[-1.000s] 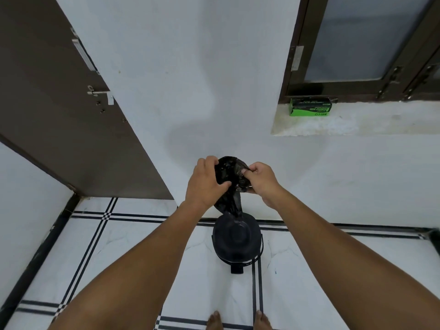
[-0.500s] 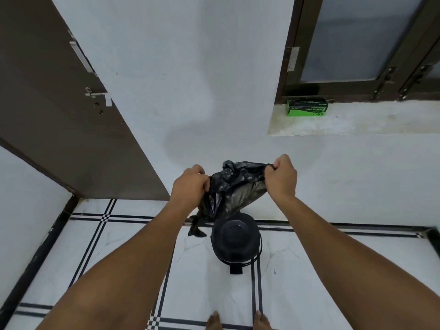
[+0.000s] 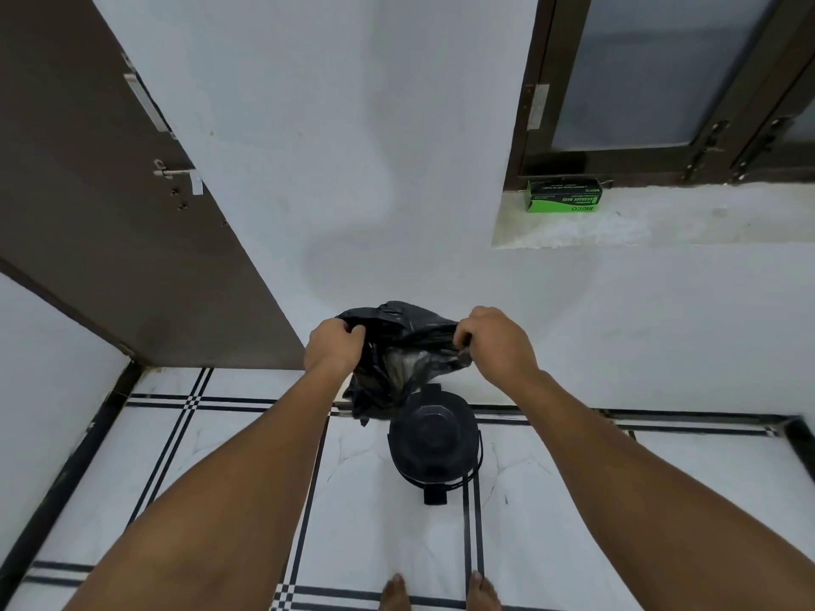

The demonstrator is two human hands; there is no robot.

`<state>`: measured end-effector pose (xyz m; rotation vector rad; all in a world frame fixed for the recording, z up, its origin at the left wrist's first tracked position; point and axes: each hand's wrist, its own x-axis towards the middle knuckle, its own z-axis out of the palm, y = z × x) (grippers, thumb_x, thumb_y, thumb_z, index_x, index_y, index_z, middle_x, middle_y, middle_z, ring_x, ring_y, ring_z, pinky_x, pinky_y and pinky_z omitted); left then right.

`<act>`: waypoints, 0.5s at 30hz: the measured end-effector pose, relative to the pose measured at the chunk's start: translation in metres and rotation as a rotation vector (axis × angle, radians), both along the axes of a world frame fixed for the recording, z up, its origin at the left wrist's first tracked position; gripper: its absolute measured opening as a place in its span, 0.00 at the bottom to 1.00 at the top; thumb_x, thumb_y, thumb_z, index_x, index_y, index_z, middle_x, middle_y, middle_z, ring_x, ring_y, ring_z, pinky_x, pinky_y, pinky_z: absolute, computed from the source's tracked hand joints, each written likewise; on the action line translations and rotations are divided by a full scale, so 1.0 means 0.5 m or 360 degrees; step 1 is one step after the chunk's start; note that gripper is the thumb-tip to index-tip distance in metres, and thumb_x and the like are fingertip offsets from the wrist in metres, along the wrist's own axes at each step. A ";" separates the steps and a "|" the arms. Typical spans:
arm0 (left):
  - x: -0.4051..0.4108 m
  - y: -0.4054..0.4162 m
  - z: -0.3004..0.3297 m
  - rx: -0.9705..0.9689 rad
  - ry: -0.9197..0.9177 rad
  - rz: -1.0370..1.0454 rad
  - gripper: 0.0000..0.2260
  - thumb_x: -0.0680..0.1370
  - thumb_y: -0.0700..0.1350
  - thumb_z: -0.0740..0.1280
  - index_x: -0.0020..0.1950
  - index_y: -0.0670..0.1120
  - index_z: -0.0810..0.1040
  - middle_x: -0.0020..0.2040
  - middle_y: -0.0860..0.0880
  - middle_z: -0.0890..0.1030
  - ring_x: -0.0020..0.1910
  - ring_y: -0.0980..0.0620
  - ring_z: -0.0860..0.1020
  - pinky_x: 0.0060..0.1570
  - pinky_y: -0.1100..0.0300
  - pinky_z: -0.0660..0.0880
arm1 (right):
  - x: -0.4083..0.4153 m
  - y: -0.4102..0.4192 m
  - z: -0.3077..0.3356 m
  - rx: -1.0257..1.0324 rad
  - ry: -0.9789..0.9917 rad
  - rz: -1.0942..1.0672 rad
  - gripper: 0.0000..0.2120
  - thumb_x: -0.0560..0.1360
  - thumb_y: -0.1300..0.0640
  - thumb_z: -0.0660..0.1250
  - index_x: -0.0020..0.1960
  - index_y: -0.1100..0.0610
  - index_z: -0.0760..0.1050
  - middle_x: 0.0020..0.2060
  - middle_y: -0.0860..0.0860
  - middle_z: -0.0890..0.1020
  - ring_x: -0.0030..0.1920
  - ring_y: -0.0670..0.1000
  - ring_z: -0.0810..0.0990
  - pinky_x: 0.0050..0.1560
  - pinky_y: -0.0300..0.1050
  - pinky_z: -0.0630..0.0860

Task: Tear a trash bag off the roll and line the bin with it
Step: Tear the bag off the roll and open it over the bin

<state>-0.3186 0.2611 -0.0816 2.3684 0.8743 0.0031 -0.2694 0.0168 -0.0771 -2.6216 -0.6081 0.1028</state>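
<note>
Trash bag (image 3: 403,359), black and crumpled, hung in the air between both hands, above and just behind the bin, its lower folds drooping down toward the bin's far left edge; nearest the camera, two bare feet (image 3: 397,593) stood on the white tiled floor (image 3: 220,478), which was crossed by dark double lines; both bare forearms reached forward from the lower corners; the bin (image 3: 434,438), small, round and black with its domed lid closed, stood on the floor between the arms, a pedal sticking out from its near side; above it the left hand (image 3: 335,352) was closed in a fist on the left edge of the bag, fingers curled over the plastic; the right hand (image 3: 494,341) was likewise clenched on the right edge, and the top of the bag was stretched between the two, a little apart; whether the bag's mouth was open could not be told; behind stood a white wall (image 3: 353,147); a brown door (image 3: 97,213) with a metal latch lay to the left; farther right, a green box (image 3: 563,196) rested on a pale sill (image 3: 661,227) beneath a dark-framed window (image 3: 639,81) with frosted glass.
</note>
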 end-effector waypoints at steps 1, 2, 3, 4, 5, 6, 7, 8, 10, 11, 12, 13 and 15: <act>0.001 -0.001 -0.002 0.0017 -0.0028 -0.0049 0.13 0.82 0.47 0.63 0.39 0.44 0.78 0.37 0.49 0.79 0.42 0.46 0.77 0.38 0.57 0.69 | 0.000 0.006 0.004 0.0060 0.0083 -0.0092 0.18 0.77 0.70 0.60 0.51 0.53 0.85 0.50 0.48 0.80 0.50 0.53 0.79 0.47 0.44 0.75; 0.002 -0.002 -0.004 0.0014 -0.0058 -0.0118 0.11 0.82 0.47 0.64 0.44 0.45 0.82 0.40 0.50 0.81 0.44 0.47 0.78 0.42 0.58 0.71 | 0.001 0.009 0.006 0.0118 0.0149 -0.0171 0.18 0.78 0.69 0.58 0.49 0.54 0.84 0.50 0.49 0.81 0.50 0.54 0.80 0.50 0.47 0.77; 0.002 -0.004 -0.007 -0.0019 -0.0105 -0.0193 0.09 0.82 0.45 0.65 0.49 0.46 0.85 0.44 0.50 0.82 0.47 0.49 0.78 0.46 0.58 0.72 | 0.002 0.013 0.007 0.0161 0.0204 -0.0216 0.17 0.79 0.67 0.56 0.43 0.56 0.82 0.47 0.50 0.81 0.48 0.55 0.80 0.48 0.49 0.77; 0.002 -0.007 -0.008 -0.0058 -0.0146 -0.0263 0.08 0.81 0.44 0.66 0.54 0.47 0.85 0.48 0.50 0.83 0.49 0.50 0.77 0.49 0.59 0.72 | 0.003 0.017 0.007 0.0196 0.0236 -0.0242 0.16 0.79 0.64 0.56 0.36 0.57 0.76 0.40 0.52 0.79 0.43 0.56 0.78 0.42 0.49 0.75; 0.001 -0.012 -0.008 -0.0092 -0.0184 -0.0321 0.09 0.81 0.43 0.67 0.56 0.47 0.86 0.51 0.50 0.84 0.50 0.52 0.77 0.52 0.61 0.72 | 0.001 0.021 0.009 0.0241 0.0285 -0.0293 0.16 0.79 0.59 0.57 0.32 0.57 0.69 0.34 0.53 0.75 0.38 0.55 0.74 0.37 0.48 0.70; 0.001 -0.019 -0.007 -0.0123 -0.0222 -0.0367 0.09 0.80 0.42 0.69 0.57 0.46 0.86 0.52 0.50 0.84 0.50 0.52 0.78 0.52 0.62 0.71 | -0.001 0.026 0.012 0.0281 0.0345 -0.0342 0.18 0.78 0.53 0.61 0.31 0.57 0.65 0.31 0.53 0.72 0.35 0.54 0.71 0.34 0.48 0.67; 0.001 -0.027 -0.005 -0.0165 -0.0258 -0.0401 0.08 0.79 0.41 0.70 0.56 0.46 0.86 0.51 0.50 0.84 0.51 0.52 0.78 0.52 0.63 0.71 | -0.002 0.029 0.016 0.0265 0.0365 -0.0373 0.21 0.77 0.45 0.64 0.32 0.57 0.66 0.31 0.51 0.72 0.33 0.53 0.71 0.33 0.47 0.67; 0.002 -0.037 -0.003 -0.0218 -0.0282 -0.0428 0.07 0.78 0.40 0.71 0.55 0.46 0.86 0.49 0.51 0.84 0.50 0.52 0.79 0.51 0.63 0.71 | -0.004 0.032 0.019 0.0164 0.0311 -0.0380 0.24 0.74 0.36 0.67 0.34 0.56 0.69 0.32 0.49 0.75 0.33 0.52 0.74 0.34 0.47 0.68; 0.005 -0.055 0.003 -0.0321 -0.0305 -0.0458 0.06 0.77 0.40 0.73 0.53 0.46 0.87 0.45 0.52 0.84 0.49 0.50 0.81 0.50 0.61 0.74 | -0.008 0.039 0.028 -0.0131 0.0130 -0.0375 0.30 0.66 0.25 0.67 0.40 0.53 0.71 0.36 0.46 0.77 0.38 0.51 0.77 0.35 0.46 0.71; 0.007 -0.061 0.006 -0.0387 -0.0310 -0.0455 0.06 0.76 0.40 0.73 0.52 0.47 0.87 0.45 0.52 0.84 0.49 0.49 0.82 0.51 0.59 0.76 | -0.008 0.042 0.029 -0.0233 0.0066 -0.0365 0.31 0.64 0.22 0.66 0.42 0.51 0.71 0.37 0.46 0.78 0.39 0.51 0.78 0.36 0.45 0.71; 0.008 -0.065 0.008 -0.0482 -0.0315 -0.0443 0.06 0.76 0.40 0.74 0.51 0.47 0.87 0.45 0.51 0.85 0.49 0.49 0.83 0.53 0.56 0.79 | -0.010 0.045 0.032 -0.0295 0.0027 -0.0352 0.31 0.63 0.22 0.67 0.43 0.50 0.71 0.37 0.45 0.78 0.39 0.51 0.78 0.36 0.45 0.71; 0.010 -0.067 0.012 -0.0610 -0.0322 -0.0425 0.06 0.75 0.40 0.74 0.51 0.48 0.88 0.46 0.49 0.86 0.50 0.48 0.84 0.55 0.54 0.80 | -0.009 0.045 0.031 -0.0331 0.0004 -0.0350 0.30 0.63 0.22 0.67 0.43 0.49 0.71 0.37 0.45 0.78 0.39 0.51 0.78 0.36 0.44 0.71; 0.011 -0.072 0.020 -0.0863 -0.0332 -0.0383 0.07 0.75 0.38 0.74 0.50 0.47 0.88 0.48 0.46 0.87 0.49 0.48 0.84 0.56 0.52 0.82 | -0.009 0.037 0.026 -0.0388 -0.0018 -0.0372 0.23 0.68 0.29 0.70 0.43 0.49 0.72 0.38 0.46 0.79 0.38 0.52 0.78 0.35 0.44 0.70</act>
